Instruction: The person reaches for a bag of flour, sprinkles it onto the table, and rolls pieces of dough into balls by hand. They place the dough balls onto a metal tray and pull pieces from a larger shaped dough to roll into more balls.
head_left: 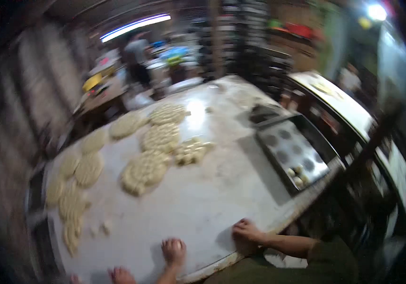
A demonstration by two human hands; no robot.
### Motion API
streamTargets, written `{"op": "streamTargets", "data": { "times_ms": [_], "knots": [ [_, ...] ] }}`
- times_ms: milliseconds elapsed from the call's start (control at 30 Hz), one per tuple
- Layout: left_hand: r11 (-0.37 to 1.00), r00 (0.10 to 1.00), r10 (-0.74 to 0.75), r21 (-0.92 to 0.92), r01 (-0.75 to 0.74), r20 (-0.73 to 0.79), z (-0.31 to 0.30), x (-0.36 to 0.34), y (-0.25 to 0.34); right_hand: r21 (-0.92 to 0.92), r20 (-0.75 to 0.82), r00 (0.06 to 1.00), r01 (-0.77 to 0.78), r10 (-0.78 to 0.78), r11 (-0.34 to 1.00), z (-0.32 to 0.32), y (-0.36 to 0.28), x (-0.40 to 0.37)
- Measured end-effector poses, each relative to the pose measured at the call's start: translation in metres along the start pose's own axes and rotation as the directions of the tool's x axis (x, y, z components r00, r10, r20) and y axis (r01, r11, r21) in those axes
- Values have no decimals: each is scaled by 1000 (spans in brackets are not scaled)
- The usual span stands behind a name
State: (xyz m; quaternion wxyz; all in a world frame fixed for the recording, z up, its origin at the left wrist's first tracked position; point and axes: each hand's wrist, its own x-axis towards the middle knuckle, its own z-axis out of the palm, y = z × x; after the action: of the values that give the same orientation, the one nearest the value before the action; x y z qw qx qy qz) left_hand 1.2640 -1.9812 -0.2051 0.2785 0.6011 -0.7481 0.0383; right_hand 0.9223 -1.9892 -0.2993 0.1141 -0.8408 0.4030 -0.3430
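Observation:
My left hand [173, 251] rests low on the pale work table [203, 203], its fingers curled round; a small light patch shows at them, too blurred to name. Near the table's front edge, my right hand [248, 231] is closed on the surface, and whatever it may hold is hidden. Beyond my hands lie flat round groups of dough pieces [146, 170], with a smaller cluster [191, 151] beside them. More dough [89, 168] spreads along the left side. A few small loose pieces [106, 228] sit at the lower left.
At the right of the table stands a dark-rimmed metal tray [283, 151] with a few dough balls [298, 177] in one corner. A co-worker's hands [122, 275] show at the bottom left. Another table [349, 102] stands at the right. A person [137, 57] is in the background.

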Motion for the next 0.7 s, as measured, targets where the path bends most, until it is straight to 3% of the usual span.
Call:
{"op": "streamTargets", "data": {
  "times_ms": [33, 67, 100, 133, 167, 200, 233, 267, 300, 333, 367, 400, 467, 500, 533, 567, 600, 633, 667, 700],
  "knots": [
    [993, 991, -117, -12, 118, 69, -2, 19, -6, 261, -36, 992, -107, 121, 959, 0, 13, 19],
    [988, 989, -147, -40, 147, -9, 3, 40, -2, 513, -71, 968, -171, 240, 841, -2, 25, 37],
    [958, 972, -223, -167, 233, 73, 0, 58, 6, 161, -11, 961, -270, 275, 949, -21, 9, 77],
    [936, 960, -274, -212, 281, 65, 5, 66, 19, -226, -4, 956, -285, 292, 931, -29, -9, 110],
    [932, 947, -314, -169, 321, 65, 20, 62, 28, -97, -61, 950, -311, 306, 946, -9, -12, 121],
    [908, 930, -334, -213, 361, 153, 7, 58, 46, 195, 153, 894, -446, 422, 874, 5, -4, 117],
    [917, 939, -311, -215, 337, 148, 6, 44, 49, 127, 119, 965, -250, 235, 960, 6, -18, 108],
    [929, 951, -268, -219, 298, 156, 8, 31, 55, 39, -83, 995, -46, 49, 998, 32, -8, 71],
    [918, 940, -311, -210, 336, 142, 5, 21, 51, -39, 189, 980, -54, 60, 998, -9, -58, 81],
    [938, 962, -265, -215, 273, 66, 1, 12, 47, -124, 244, 969, 72, -40, 990, -31, -79, 75],
    [959, 980, -197, -205, 194, 2, 3, 16, 48, -150, 302, 948, 147, -96, 978, -38, -59, 65],
    [963, 982, -186, -195, 187, 20, 2, 16, 50, -178, 360, 923, 213, -138, 961, -46, -46, 51],
    [968, 961, -243, -29, 248, 132, -1, 21, 55, -155, 550, 835, 76, 22, 985, -79, -61, 62],
    [938, 906, -293, -91, 334, 306, -20, 30, 66, -98, 655, 755, 35, 38, 995, -80, -47, 62],
    [956, 887, -281, 29, 291, 366, 3, 24, 56, -213, 812, 510, -191, 283, 958, -110, -70, 93],
    [963, 883, -269, 108, 246, 385, 11, 18, 53, -17, 864, 485, -237, 134, 971, -119, -41, 81],
    [942, 833, -315, 41, 334, 455, -6, 33, 70, 126, 876, 478, -360, 67, 924, -150, -32, 80],
    [904, 775, -359, -12, 427, 520, -24, 49, 88, 179, 814, 572, -414, 102, 893, -180, -23, 75],
    [742, 620, -465, -104, 662, 632, -14, 51, 92, 174, 752, 645, -395, 137, 902, -220, -17, 77],
    [499, 476, -472, -221, 838, 742, -22, 65, 122, 270, 558, 821, -317, 120, 909, -257, 1, 68]
  ]
}}
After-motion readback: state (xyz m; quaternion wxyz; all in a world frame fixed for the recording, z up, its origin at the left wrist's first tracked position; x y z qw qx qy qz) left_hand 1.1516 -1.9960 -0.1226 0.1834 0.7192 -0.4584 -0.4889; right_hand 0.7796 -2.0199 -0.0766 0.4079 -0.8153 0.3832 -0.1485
